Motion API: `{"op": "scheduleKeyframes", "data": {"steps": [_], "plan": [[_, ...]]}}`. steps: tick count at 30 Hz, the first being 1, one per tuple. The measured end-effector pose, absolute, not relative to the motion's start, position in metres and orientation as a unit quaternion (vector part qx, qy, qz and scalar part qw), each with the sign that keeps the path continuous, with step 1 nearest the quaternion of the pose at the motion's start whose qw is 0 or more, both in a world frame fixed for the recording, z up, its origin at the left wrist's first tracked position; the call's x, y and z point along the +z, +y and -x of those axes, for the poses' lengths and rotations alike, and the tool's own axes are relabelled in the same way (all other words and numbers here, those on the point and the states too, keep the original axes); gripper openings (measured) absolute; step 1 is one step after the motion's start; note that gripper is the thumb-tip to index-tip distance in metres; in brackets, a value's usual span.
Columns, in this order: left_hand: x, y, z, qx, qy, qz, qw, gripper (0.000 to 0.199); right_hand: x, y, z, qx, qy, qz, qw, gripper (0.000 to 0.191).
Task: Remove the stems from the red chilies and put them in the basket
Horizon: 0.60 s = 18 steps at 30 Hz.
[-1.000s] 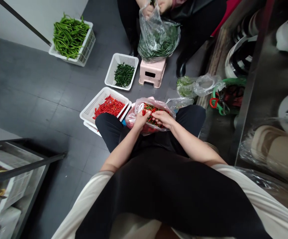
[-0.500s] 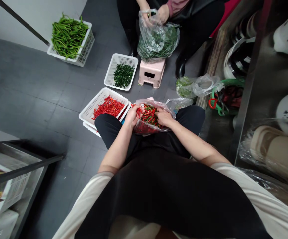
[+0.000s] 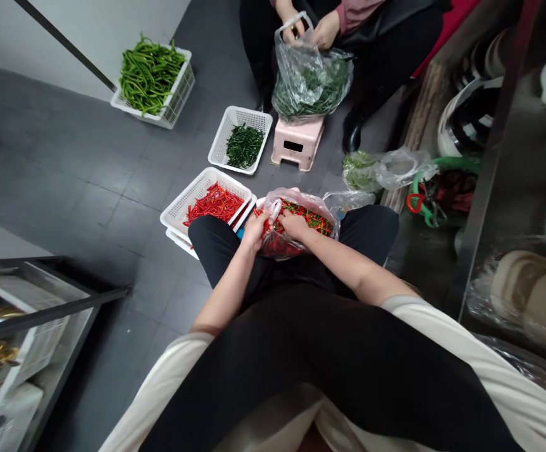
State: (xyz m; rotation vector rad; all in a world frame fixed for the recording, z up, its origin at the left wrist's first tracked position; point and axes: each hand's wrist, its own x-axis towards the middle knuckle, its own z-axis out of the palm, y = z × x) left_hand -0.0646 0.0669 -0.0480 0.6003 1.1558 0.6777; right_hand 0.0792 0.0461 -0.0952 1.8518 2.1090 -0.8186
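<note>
A clear plastic bag (image 3: 279, 246) full of red chili peppers (image 3: 317, 221), some with green stems, sits between my knees. My left hand (image 3: 255, 231) is at the bag's left side, its fingers closed around a few red chilies. Close beside it, my right hand (image 3: 293, 224) reaches over the chilies with its fingers bent together; its fingertips are too small to make out, and so is anything in them. By my left knee stands a white basket (image 3: 177, 207) holding loose red chilies (image 3: 215, 204), stacked on another white basket.
Ahead, a white basket (image 3: 217, 135) holds dark green chilies. Another person's hands (image 3: 325, 30) work at a bag of greens (image 3: 308, 88) on a pink stool (image 3: 296, 139). Long green peppers fill a basket (image 3: 178, 94) at far left. Right, a green basket (image 3: 426, 210) holds scissors; shelving (image 3: 482, 163) stands beside it.
My right hand has moved left across the bag, close to my left hand. My left hand still holds red chilies. The whole view has shifted slightly.
</note>
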Motion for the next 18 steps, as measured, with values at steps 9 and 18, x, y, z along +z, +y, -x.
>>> {"op": "scheduleKeyframes", "data": {"steps": [9, 18], "plan": [[-0.058, 0.057, 0.064, 0.285, 0.557, -0.316, 0.713, 0.012, -0.085, 0.039, -0.128, -0.451, 0.566, -0.676, -0.135, 0.024], [-0.058, 0.060, 0.028, 0.265, 0.496, -0.384, 0.732, 0.031, -0.056, 0.029, -0.126, -0.641, 0.401, -0.605, -0.250, 0.035]]}}
